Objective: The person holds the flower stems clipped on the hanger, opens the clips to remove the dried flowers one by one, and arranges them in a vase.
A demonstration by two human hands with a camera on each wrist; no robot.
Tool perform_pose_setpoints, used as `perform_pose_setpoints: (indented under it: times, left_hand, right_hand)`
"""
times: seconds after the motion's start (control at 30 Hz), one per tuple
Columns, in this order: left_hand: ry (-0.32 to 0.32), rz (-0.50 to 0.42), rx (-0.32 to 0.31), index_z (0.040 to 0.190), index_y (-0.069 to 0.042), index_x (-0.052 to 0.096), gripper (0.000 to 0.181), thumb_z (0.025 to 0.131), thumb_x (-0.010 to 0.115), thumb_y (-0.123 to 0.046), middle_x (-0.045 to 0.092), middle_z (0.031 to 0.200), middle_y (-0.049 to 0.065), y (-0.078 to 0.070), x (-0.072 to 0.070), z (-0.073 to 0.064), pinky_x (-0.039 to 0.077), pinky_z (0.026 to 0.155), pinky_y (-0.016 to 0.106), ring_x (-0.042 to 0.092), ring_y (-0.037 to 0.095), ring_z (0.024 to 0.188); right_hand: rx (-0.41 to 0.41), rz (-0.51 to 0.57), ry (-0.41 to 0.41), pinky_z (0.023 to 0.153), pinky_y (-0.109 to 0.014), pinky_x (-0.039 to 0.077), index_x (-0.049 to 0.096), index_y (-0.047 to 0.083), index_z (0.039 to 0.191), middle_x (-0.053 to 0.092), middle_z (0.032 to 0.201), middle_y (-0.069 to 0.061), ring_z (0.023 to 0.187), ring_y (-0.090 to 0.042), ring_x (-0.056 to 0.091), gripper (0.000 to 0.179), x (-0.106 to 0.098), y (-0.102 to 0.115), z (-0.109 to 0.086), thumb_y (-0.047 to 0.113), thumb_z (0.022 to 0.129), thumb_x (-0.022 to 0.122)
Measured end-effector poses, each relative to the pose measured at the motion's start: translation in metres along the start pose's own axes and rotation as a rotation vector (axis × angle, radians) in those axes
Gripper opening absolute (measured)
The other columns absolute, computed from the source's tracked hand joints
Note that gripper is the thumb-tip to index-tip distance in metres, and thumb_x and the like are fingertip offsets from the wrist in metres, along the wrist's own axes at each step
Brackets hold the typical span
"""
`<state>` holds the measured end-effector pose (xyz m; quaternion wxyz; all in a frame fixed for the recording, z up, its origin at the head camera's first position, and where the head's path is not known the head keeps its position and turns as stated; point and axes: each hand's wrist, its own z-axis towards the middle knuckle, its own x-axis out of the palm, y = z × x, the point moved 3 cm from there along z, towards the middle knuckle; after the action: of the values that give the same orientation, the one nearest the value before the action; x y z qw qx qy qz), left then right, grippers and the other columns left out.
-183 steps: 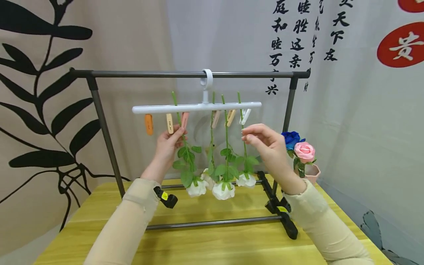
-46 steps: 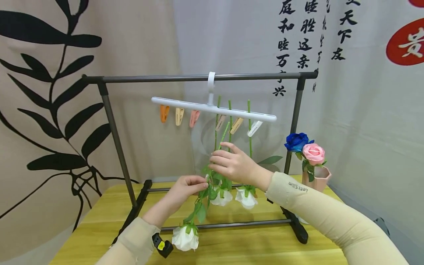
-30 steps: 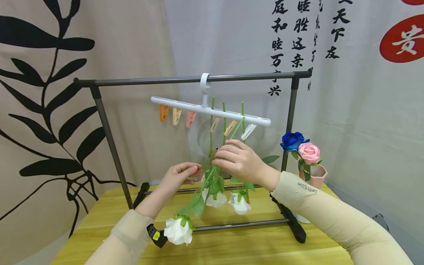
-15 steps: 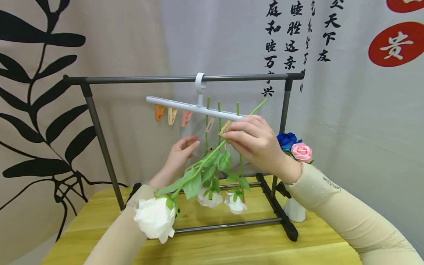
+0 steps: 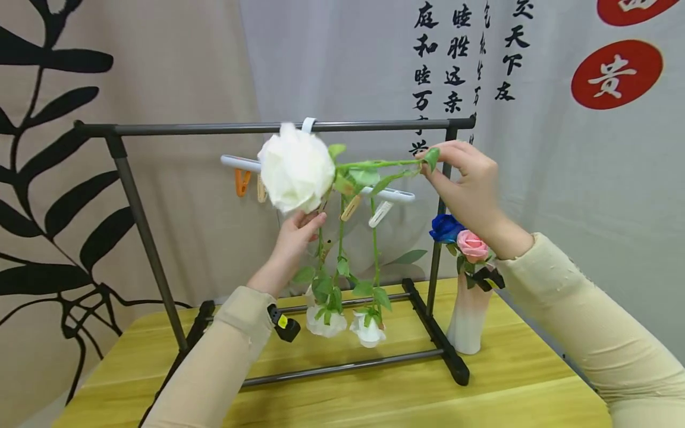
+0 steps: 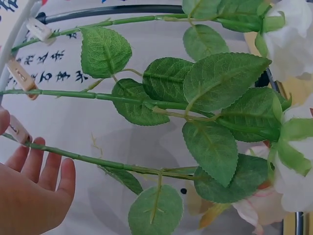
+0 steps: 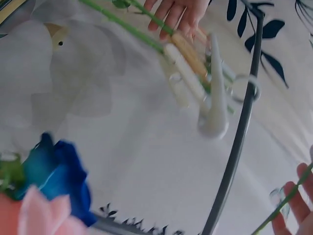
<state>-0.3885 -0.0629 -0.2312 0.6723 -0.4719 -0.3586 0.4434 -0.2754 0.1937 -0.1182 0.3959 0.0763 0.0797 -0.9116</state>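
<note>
My right hand (image 5: pixel 471 190) pinches the stem of a white rose (image 5: pixel 297 169), held sideways. Its bloom hides part of the white hanger (image 5: pixel 396 195). My left hand (image 5: pixel 289 249) is below that bloom; in the left wrist view its loose fingers (image 6: pixel 36 159) are right at a beige clothespin (image 6: pixel 18 131) and a stem. More clothespins line the hanger: an orange one (image 5: pixel 242 182), a tan one (image 5: pixel 350 208) and a white one (image 5: pixel 381 214). Several white roses (image 5: pixel 326 322) hang upside down by their stems on the right half.
A dark metal rack (image 5: pixel 214 129) carries the hanger and stands on the wooden table (image 5: pixel 428 395). At right a pink-and-white vase (image 5: pixel 468 321) holds a blue rose (image 5: pixel 446 227) and a pink rose (image 5: pixel 473 245). A printed curtain (image 5: pixel 342 65) hangs behind.
The rose, earlier on the pink clothespin, came off the hanger. My right hand then carried its stem up and right; the bloom rose from low left. My left hand let go and moved up toward the clothespins.
</note>
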Motion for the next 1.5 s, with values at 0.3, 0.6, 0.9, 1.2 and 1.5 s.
perform_pose_setpoints:
  times: [0.3, 0.6, 0.9, 1.2, 1.5]
  left_hand:
    - [-0.058, 0.082, 0.081, 0.142, -0.006, 0.047, 0.048, 0.098, 0.059, -0.022, 0.054, 0.134, 0.015, 0.019, -0.004, 0.027, 0.04, 0.097, 0.047, 0.051, 0.023, 0.117]
    - [-0.082, 0.101, 0.088, 0.141, -0.004, 0.047, 0.049, 0.099, 0.058, -0.025, 0.061, 0.117, 0.009, 0.017, -0.01, 0.026, 0.04, 0.092, 0.044, 0.054, 0.018, 0.101]
    - [-0.053, 0.117, 0.087, 0.139, 0.0, 0.049, 0.046, 0.099, 0.057, -0.023, 0.06, 0.125, 0.017, 0.014, -0.008, 0.028, 0.043, 0.087, 0.038, 0.055, 0.016, 0.099]
    - [-0.041, 0.154, 0.087, 0.137, -0.002, 0.05, 0.047, 0.099, 0.058, -0.027, 0.062, 0.122, 0.014, 0.015, -0.006, 0.025, 0.043, 0.091, 0.045, 0.056, 0.018, 0.099]
    - [-0.057, 0.166, 0.089, 0.132, -0.001, 0.055, 0.04, 0.1, 0.057, -0.025, 0.063, 0.118, 0.012, 0.012, -0.006, 0.022, 0.045, 0.081, 0.035, 0.056, 0.032, 0.107]
  right_hand:
    - [0.435, -0.019, 0.01, 0.079, -0.017, 0.048, 0.072, -0.005, 0.096, 0.07, 0.093, -0.004, 0.083, 0.001, 0.06, 0.012, -0.027, -0.042, -0.016, 0.005, 0.089, 0.07]
    - [0.817, 0.204, -0.086, 0.072, -0.019, 0.046, 0.074, 0.011, 0.097, 0.07, 0.092, 0.01, 0.085, -0.007, 0.062, 0.008, -0.05, -0.075, -0.038, 0.015, 0.09, 0.071]
    - [1.089, 0.319, -0.042, 0.071, -0.02, 0.052, 0.06, 0.006, 0.111, 0.068, 0.099, 0.014, 0.087, -0.007, 0.064, 0.027, -0.062, -0.094, -0.088, 0.024, 0.093, 0.066]
    - [1.204, 0.44, -0.02, 0.065, -0.021, 0.054, 0.058, 0.005, 0.112, 0.069, 0.092, 0.014, 0.083, -0.006, 0.065, 0.022, -0.058, -0.104, -0.137, 0.02, 0.096, 0.063]
    - [1.222, 0.202, 0.134, 0.069, -0.02, 0.051, 0.056, -0.005, 0.126, 0.062, 0.094, 0.016, 0.083, 0.002, 0.058, 0.041, -0.052, -0.114, -0.174, 0.026, 0.098, 0.058]
